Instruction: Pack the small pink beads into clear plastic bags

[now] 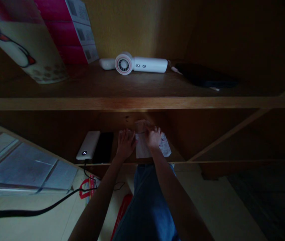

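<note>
While the left hand (pixel 126 144) lies flat, fingers extended, just left of the white paper sheet (pixel 141 150), the right hand (pixel 154 138), nearer, curls over it, grip impossible to tell.

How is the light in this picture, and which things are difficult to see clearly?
Head view: dim overall, darkest toward the right; the black item nearly merges with shadow; the fan reads clearly; the paper stands out pale; the right hand looks soft, so its grip is unclear.
</note>
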`<action>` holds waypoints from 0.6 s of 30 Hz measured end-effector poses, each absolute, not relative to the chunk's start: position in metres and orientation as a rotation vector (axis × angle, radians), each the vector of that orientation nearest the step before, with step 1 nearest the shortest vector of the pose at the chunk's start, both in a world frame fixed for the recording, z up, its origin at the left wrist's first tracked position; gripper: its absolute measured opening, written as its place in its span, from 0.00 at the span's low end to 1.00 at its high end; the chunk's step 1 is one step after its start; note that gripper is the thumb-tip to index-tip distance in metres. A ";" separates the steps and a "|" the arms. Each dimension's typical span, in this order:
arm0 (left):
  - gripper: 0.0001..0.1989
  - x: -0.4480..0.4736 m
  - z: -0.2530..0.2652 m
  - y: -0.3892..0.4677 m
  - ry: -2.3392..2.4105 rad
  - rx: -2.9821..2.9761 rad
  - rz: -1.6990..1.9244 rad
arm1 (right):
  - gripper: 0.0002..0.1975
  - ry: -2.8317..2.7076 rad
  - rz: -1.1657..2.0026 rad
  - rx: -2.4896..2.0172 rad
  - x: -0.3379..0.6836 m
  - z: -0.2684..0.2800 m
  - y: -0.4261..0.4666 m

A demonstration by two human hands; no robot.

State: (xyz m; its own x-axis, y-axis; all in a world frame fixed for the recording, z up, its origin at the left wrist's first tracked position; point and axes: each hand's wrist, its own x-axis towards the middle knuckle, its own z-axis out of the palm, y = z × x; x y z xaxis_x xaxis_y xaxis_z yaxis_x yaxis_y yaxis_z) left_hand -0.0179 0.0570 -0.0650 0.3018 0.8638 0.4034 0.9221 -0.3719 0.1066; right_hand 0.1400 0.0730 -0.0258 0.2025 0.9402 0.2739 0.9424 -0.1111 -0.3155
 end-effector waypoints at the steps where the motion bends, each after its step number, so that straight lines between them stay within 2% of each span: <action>1: 0.26 -0.018 -0.065 0.057 -1.678 -2.403 -0.607 | 0.17 -1.754 0.001 -2.070 0.140 -0.026 0.074; 11: 0.27 -0.019 -0.057 0.054 -1.711 -2.342 -0.722 | 0.15 -1.645 0.051 -2.004 0.138 -0.026 0.080; 18: 0.21 -0.018 -0.045 0.050 -1.707 -2.343 -0.920 | 0.15 -1.461 0.283 -1.625 0.140 -0.009 0.085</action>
State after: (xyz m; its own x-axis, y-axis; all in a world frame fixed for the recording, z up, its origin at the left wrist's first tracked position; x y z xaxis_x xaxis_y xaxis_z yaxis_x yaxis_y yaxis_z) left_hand -0.0178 0.0496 -0.0450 0.1888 0.8324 0.5210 0.8929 -0.3663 0.2617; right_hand 0.1402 0.0849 -0.0088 0.2738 0.8818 0.3841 0.6744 0.1087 -0.7303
